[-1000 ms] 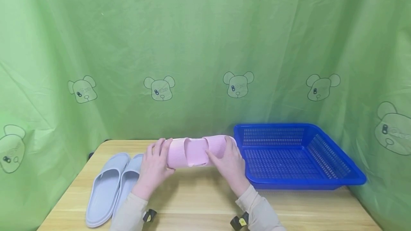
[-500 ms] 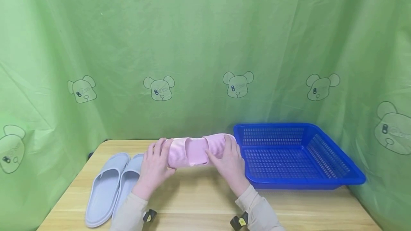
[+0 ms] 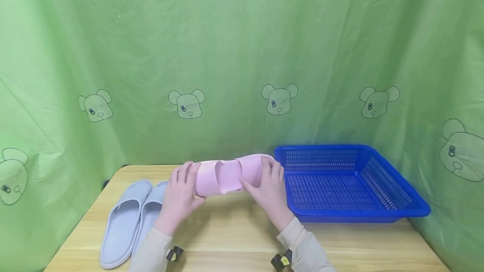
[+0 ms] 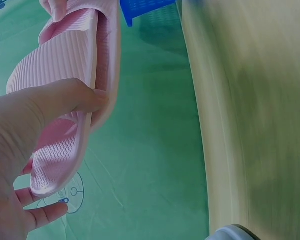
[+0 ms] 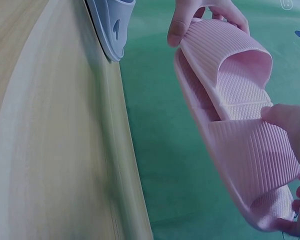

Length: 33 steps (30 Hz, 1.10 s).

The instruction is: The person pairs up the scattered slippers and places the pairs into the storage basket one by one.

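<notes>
A pair of pink slippers (image 3: 227,175) is held above the table (image 3: 234,238), just left of the blue basket (image 3: 401,211). One end is gripped by the left hand (image 3: 177,198), the other by the right hand (image 3: 270,192). Grey slippers (image 3: 128,221) lie at left.

Slippers (image 3: 130,221) on table (image 3: 234,242) at left, basket (image 3: 393,213) at right, held pair (image 3: 227,176) between, curtain (image 3: 242,62) behind
</notes>
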Available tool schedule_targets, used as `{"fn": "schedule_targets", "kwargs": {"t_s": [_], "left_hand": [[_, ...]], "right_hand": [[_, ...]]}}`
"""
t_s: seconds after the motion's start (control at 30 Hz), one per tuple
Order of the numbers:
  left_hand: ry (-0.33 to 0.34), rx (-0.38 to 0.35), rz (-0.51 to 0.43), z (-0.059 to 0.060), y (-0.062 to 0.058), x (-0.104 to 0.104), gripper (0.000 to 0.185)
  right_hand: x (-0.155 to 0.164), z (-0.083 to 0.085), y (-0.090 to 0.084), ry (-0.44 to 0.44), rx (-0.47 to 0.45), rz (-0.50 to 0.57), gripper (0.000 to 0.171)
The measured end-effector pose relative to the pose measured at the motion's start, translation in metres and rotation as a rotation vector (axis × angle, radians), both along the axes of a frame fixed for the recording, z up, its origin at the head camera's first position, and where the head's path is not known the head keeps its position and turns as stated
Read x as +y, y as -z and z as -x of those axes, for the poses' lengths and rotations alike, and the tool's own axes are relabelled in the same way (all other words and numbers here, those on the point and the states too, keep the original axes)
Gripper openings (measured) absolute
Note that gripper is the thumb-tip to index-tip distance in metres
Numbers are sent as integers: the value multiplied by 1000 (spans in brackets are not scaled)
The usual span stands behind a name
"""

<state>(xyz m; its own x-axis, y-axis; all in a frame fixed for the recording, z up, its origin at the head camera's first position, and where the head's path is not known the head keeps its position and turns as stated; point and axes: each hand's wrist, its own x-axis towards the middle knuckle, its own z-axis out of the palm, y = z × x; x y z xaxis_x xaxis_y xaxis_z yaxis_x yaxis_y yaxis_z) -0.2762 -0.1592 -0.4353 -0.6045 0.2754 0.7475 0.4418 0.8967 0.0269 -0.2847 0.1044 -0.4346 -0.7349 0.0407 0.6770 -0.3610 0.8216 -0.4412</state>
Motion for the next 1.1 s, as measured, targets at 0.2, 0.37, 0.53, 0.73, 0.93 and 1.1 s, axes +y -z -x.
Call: {"fn": "schedule_targets", "kwargs": {"t_s": [0.2, 0.37, 0.53, 0.73, 0.93, 1.1], "left_hand": [[16, 41, -14, 1, -2, -5, 104], [26, 62, -16, 2, -2, -7, 101], [33, 42, -22, 1, -3, -8, 101], [40, 23, -26, 1, -4, -10, 102], [45, 14, -31, 1, -5, -11, 101], [42, -7, -33, 1, -5, -11, 103]], "right_hand": [[1, 2, -1, -39, 15, -51, 98], [3, 2, -2, -81, 14, -73, 103], [4, 2, -2, -110, 5, -88, 109], [5, 2, -2, -144, -15, -93, 113], [5, 3, -1, -147, 8, -137, 114], [5, 4, 2, -133, 8, -182, 116]]}}
